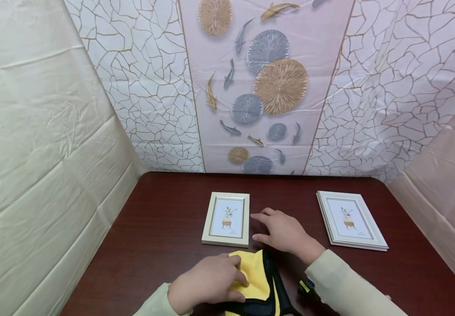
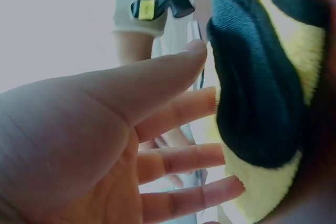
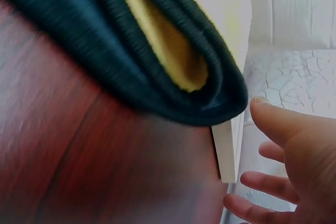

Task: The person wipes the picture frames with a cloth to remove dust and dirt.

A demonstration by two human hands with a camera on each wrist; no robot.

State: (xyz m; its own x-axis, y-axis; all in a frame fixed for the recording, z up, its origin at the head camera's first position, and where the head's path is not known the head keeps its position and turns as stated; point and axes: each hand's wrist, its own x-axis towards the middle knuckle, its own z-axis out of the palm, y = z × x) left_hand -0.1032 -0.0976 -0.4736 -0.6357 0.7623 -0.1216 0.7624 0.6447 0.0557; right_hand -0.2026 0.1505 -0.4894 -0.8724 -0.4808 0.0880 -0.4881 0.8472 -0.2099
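Observation:
A folded yellow cloth with wide black edging (image 1: pixel 256 274) lies at the front of the table; its near end runs out of the head view. My left hand (image 1: pixel 211 279) rests over its left side. In the left wrist view the left fingers (image 2: pixel 184 157) reach out to the cloth (image 2: pixel 257 87), with the thumb apart from them. Beyond the cloth lies a cream picture frame (image 1: pixel 227 242) holding a plant print. My right hand (image 1: pixel 282 231) hovers beside that frame's right edge, fingers spread and holding nothing. The right wrist view shows the cloth's folded edge (image 3: pixel 226 98) near the right thumb.
On the right of the dark red-brown table (image 1: pixel 164 210), white picture frames (image 1: pixel 369 241) are stacked, the top one with a similar print. A black wrist strap with a yellow patch (image 1: pixel 306 286) sits at the right sleeve. Patterned fabric (image 1: pixel 152 87) hangs behind the table.

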